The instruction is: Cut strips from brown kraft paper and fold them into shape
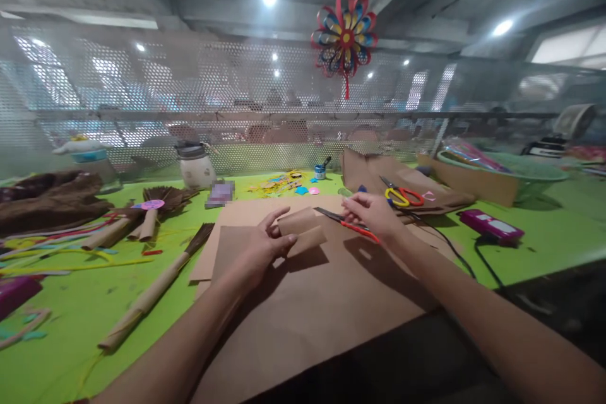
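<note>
My left hand (265, 243) is closed round a folded piece of brown kraft paper (303, 232), thumb on top, fingers behind. My right hand (372, 214) grips red-handled scissors (348, 222) whose dark blades point left toward that folded piece. Both hands hover over large brown paper sheets (303, 309) spread on the green table (85, 309).
Rolled brown paper brooms (151, 287) and colored strips lie at left. A second pair of yellow-and-red scissors (402, 196) rests on brown paper at right, near a purple device (490, 226) with a black cable. A white jar (195, 165), a small blue pot (320, 171) and a green basket (511, 173) stand further back.
</note>
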`<state>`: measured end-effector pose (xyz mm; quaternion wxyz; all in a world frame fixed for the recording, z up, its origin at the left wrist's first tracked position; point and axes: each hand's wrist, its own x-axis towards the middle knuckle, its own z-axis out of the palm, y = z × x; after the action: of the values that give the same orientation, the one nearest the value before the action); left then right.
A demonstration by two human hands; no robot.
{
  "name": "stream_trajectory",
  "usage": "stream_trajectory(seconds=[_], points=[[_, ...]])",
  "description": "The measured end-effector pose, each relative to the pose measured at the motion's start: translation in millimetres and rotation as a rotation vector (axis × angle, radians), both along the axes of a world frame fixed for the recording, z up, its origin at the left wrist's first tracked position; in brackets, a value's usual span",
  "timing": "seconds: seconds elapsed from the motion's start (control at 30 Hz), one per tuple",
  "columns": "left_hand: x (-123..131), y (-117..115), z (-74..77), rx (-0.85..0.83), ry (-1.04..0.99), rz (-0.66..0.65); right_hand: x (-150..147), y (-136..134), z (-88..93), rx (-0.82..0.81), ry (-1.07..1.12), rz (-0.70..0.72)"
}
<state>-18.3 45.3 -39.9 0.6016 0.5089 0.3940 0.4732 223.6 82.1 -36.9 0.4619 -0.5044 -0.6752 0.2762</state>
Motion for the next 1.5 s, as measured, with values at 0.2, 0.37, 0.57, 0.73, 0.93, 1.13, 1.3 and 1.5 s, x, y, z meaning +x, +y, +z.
stream_trajectory(seconds=[0.2, 0.37, 0.57, 0.73, 0.93, 1.13, 1.3, 1.5], points=[[3, -5, -0.9, 0.061, 0.007, -0.027, 31, 17, -27.2, 0.2, -0.687, -0.054], [1, -3, -8.4, 0.078, 0.047, -0.078, 46, 22, -44.5, 0.256, -0.77, -0.002], [2, -3, -15.9, 0.094, 0.112, -0.18, 82, -24, -22.2, 0.296, -0.643, 0.077], [12, -8, -19.5, 0.057, 0.217, -0.312, 97, -77, -13.0, 0.294, -0.781, 0.245], [17, -7, -26.3, 0.066, 0.314, -0.398, 103, -113, -17.8, 0.181, -0.792, 0.398], [30, -4, -37.4, 0.337, 0.646, -0.344, 106, -143, -27.8, 0.202, -0.773, 0.374], [37, -30, -28.9, 0.677, 0.885, -0.252, 101, -153, -35.8, 0.293, -0.788, 0.324], [36, -52, -24.0, 1.063, 1.025, -0.147, 98, -152, -39.7, 0.32, -0.843, 0.34]])
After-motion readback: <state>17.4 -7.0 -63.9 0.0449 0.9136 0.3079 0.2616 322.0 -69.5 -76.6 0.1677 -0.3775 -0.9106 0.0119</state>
